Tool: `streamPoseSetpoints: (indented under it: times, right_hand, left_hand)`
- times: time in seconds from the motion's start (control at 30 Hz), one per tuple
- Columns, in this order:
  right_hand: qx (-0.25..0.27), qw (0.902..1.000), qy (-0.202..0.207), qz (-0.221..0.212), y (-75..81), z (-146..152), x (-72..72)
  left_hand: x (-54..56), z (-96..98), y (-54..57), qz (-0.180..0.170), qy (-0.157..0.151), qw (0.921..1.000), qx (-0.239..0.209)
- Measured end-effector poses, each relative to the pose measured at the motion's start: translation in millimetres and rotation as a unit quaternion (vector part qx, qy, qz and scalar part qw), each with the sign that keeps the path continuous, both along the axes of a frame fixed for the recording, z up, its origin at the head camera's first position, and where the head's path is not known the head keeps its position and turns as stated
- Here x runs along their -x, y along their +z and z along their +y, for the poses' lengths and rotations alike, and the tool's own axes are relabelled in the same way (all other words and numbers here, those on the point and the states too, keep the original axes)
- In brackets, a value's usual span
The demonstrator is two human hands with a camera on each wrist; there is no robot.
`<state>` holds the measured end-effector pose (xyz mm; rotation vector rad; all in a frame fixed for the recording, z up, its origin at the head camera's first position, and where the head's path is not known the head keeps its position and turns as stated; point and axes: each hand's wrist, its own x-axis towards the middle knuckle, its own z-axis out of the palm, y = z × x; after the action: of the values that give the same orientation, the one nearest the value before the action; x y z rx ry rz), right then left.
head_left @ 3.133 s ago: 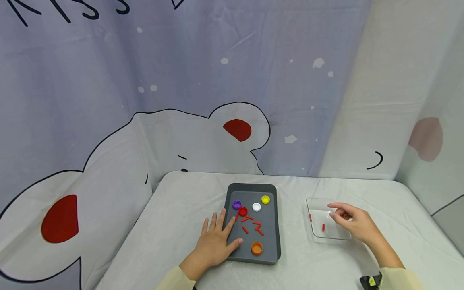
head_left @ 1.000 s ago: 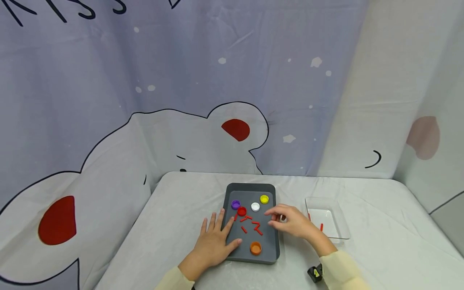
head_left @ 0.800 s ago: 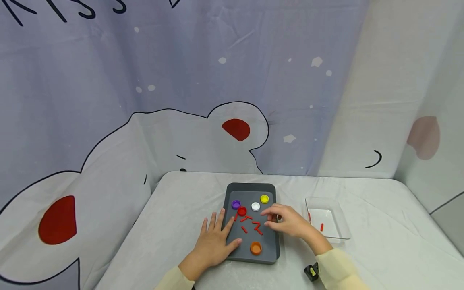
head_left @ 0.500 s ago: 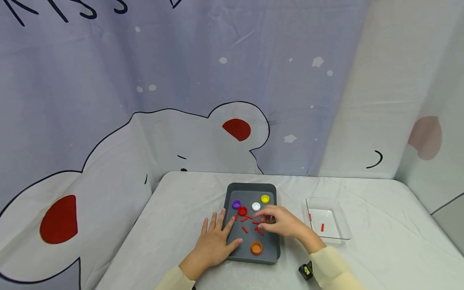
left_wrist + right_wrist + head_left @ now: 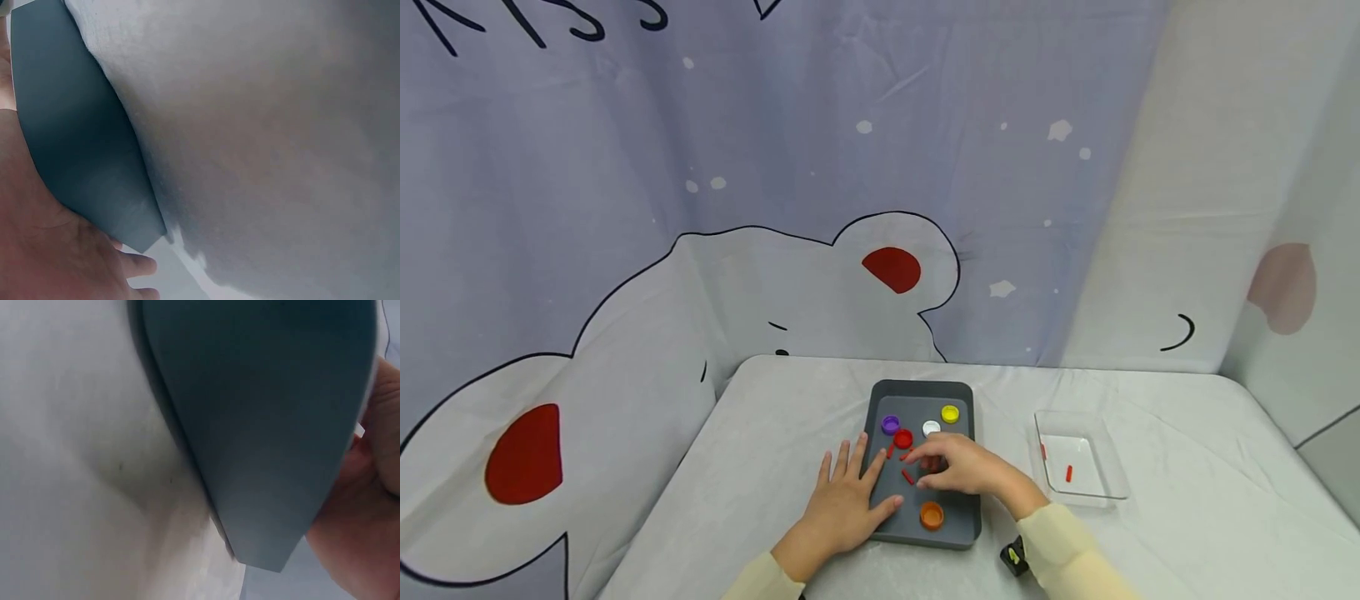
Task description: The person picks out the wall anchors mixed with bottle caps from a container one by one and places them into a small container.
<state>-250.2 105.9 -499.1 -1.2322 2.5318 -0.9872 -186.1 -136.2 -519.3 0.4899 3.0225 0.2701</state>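
On the left edge of a dark grey tray (image 5: pixel 958 521) rests my left hand (image 5: pixel 842 508), fingers spread and straight. Above the tray's middle, my right hand (image 5: pixel 966 467) reaches in from the right, index finger and thumb apart. Just left of its fingertips lies a small red stick (image 5: pixel 907 477); a few others sit near a red cap (image 5: pixel 903 438), and the hand hides part of the group. Nearby are purple (image 5: pixel 891 425), white (image 5: pixel 931 427) and yellow (image 5: pixel 950 414) caps. An orange cap (image 5: pixel 932 516) lies nearer the front. Both wrist views show mostly the tray's side (image 5: pixel 81 125) and parts of the hands.
To the right stands a clear square box (image 5: pixel 1108 433) holding a red stick (image 5: pixel 1069 473), with another red piece (image 5: pixel 1042 452) at its left wall. A white cloth (image 5: pixel 790 417) covers the table. A patterned curtain (image 5: pixel 775 125) hangs behind.
My right hand has moved left from above the clear box to over the tray's red sticks, now covering some of them. My left hand has stayed on the tray's edge.
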Motion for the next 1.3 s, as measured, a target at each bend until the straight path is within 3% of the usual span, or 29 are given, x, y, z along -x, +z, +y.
streamPoseSetpoints:
  times: [0.43,0.73,1.3]
  right_hand:
    - [-0.063,0.9968,0.001,0.048,-9.3,-12,9.9]
    - [-0.109,0.9901,-0.024,0.085,-14.3,-16,12.3]
    - [-0.123,0.9863,-0.028,0.107,-15.1,-18,10.9]
  left_hand:
    - [2.4,-0.5,-3.2,0.001,0.001,0.9999,0.010]
    - [1.6,0.1,-1.7,-0.001,0.000,0.9999,0.010]
    - [2.2,0.3,-5.0,0.000,0.005,1.0000,0.008]
